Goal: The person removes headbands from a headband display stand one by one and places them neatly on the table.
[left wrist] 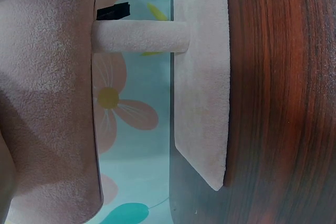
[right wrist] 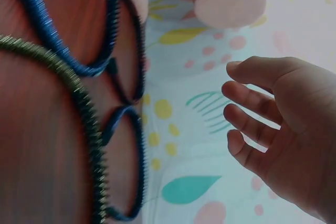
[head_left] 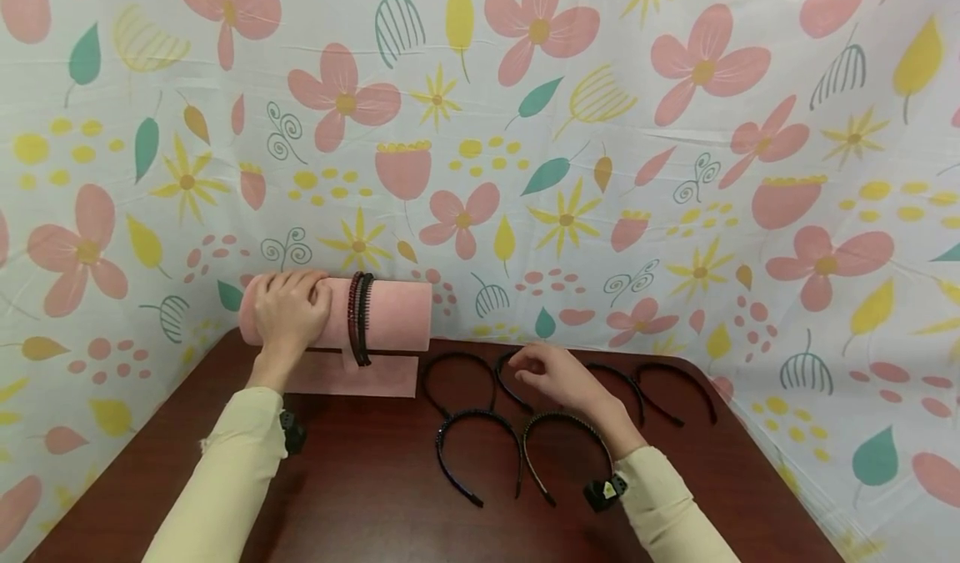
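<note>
A pink plush headband stand (head_left: 405, 317), a padded roll on a post and flat base (left wrist: 202, 87), stands at the back left of the table. My left hand (head_left: 292, 309) grips the left end of the roll, fingers curled over its top. Near the roll's middle sit dark and reddish headbands (head_left: 360, 317), side by side. My right hand (head_left: 558, 375) hovers over the back row of headbands, its fingers loosely bent with nothing between them. Below it lie a blue headband (right wrist: 50, 19) and a gold-and-dark headband (right wrist: 79, 90). One back-row headband (head_left: 506, 384) is partly hidden by this hand.
More dark headbands lie behind and to the right, among them one at the far right (head_left: 686, 371) and one beside the stand's base (head_left: 459, 356). The brown wooden table (head_left: 352, 480) meets a flower-patterned cloth (head_left: 480, 129) along its back edge.
</note>
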